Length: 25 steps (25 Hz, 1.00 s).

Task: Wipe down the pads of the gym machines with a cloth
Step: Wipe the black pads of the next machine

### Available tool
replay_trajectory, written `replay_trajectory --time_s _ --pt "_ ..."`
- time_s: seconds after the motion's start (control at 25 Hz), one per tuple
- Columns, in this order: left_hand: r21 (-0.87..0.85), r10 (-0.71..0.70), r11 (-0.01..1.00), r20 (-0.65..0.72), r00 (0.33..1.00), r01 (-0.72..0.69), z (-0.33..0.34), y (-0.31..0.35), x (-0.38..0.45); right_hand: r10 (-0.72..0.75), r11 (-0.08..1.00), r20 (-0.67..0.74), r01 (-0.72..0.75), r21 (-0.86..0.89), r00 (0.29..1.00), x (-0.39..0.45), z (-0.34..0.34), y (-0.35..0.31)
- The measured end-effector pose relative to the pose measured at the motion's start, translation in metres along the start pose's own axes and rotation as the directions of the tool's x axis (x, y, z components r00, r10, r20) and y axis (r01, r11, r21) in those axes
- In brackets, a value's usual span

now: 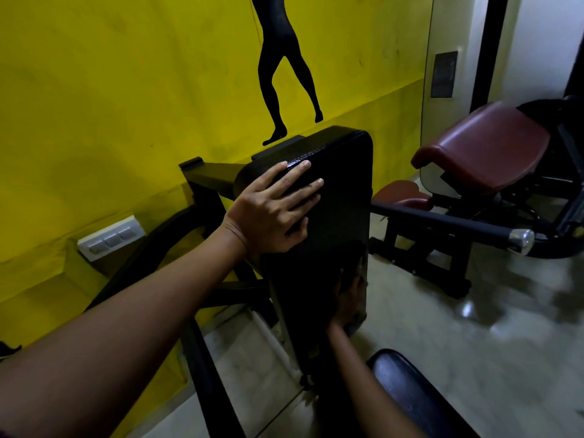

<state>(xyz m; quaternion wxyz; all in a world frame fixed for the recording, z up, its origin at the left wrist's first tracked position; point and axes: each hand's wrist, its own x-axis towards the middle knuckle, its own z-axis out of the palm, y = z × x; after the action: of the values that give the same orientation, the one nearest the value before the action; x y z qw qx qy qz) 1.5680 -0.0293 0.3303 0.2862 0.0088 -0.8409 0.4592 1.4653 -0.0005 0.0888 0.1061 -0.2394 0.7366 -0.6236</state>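
Observation:
A tall black back pad (pixel 335 191) of a gym machine stands upright in the middle of the view. My left hand (pixel 271 210) lies flat with straight fingers on the pad's upper left edge. My right hand (pixel 350 298) is low on the pad's face, dark and blurred. Whether it holds a cloth cannot be made out, and no cloth shows clearly anywhere. The machine's black seat pad (pixel 410 393) sits at the bottom, below my right forearm.
A yellow wall with a white switch plate (pixel 109 241) rises close behind the machine. To the right stands another machine with maroon pads (pixel 483 143). Its black bar with a chrome end (pixel 521 240) juts toward the pad. Glossy floor (pixel 442 311) lies between them.

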Motion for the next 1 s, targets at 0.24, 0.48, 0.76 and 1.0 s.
replay_trajectory --time_s 0.24,0.48,0.76,1.0 --pt "0.005 -0.002 1.000 0.031 1.000 0.001 0.000 0.000 -0.003 0.296 0.952 -0.114 -0.283 0.117 0.948 -0.032 0.005 -0.048" --pt "0.010 0.001 1.000 0.023 1.000 -0.001 -0.001 -0.001 -0.001 -0.066 0.996 -0.168 0.077 0.055 0.984 -0.078 0.028 -0.050" --pt "0.011 0.008 1.000 0.027 1.000 -0.009 -0.001 -0.001 -0.001 0.665 0.716 0.067 -0.660 0.226 0.744 -0.059 0.034 0.035" --pt "0.011 0.003 1.000 0.029 1.000 -0.003 -0.002 -0.001 0.000 0.263 0.949 -0.095 -0.239 0.208 0.960 -0.054 0.030 -0.012"
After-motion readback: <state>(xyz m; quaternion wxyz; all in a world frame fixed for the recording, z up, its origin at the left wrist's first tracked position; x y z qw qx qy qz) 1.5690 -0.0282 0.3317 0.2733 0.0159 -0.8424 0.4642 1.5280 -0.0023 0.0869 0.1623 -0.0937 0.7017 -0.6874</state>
